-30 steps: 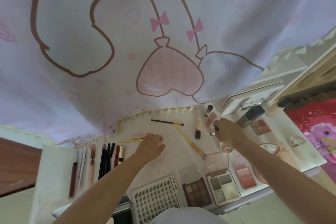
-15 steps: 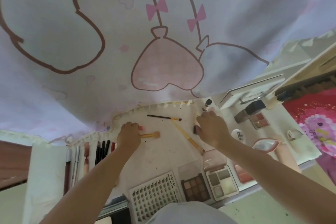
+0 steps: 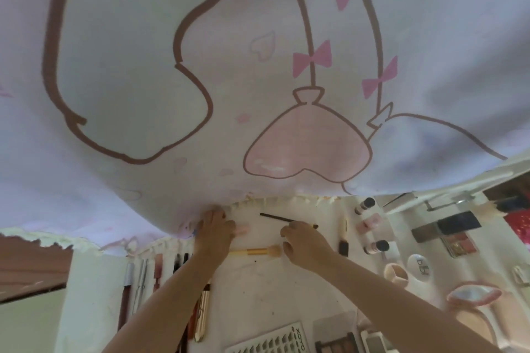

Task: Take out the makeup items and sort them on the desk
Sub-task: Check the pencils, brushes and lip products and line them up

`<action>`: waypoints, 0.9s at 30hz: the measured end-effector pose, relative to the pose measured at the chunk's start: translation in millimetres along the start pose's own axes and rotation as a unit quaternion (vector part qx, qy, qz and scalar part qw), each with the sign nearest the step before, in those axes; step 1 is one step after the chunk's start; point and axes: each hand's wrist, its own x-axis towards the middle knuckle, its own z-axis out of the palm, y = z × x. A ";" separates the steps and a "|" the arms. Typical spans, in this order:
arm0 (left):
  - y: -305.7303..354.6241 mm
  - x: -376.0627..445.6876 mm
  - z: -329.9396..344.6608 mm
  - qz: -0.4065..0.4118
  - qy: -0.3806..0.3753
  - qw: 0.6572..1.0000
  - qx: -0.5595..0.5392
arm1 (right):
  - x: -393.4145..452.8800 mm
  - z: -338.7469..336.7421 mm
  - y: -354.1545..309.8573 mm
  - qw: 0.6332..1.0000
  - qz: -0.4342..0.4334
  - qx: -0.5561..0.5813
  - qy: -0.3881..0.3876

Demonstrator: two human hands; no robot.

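Since half a second ago, both hands have shifted: left hand now lies at the curtain hem, fingers loosely spread over a small pink item, largely hidden, grip not discernible. Right hand has come left to mid-desk, fingers curled downward, holding nothing visible. Gold-handled brush lies between the hands, its handle end covered by the left wrist. Thin dark brush lies beyond, partly behind the right fingertips. Pencils and tubes lined at left, partly obscured by the left forearm. Palettes cut off at bottom edge.
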 end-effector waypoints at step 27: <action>50.6 -56.9 -72.5 0.206 -0.144 0.943 -0.220 | -77.9 -58.0 1.6 0.948 -0.102 0.287 0.091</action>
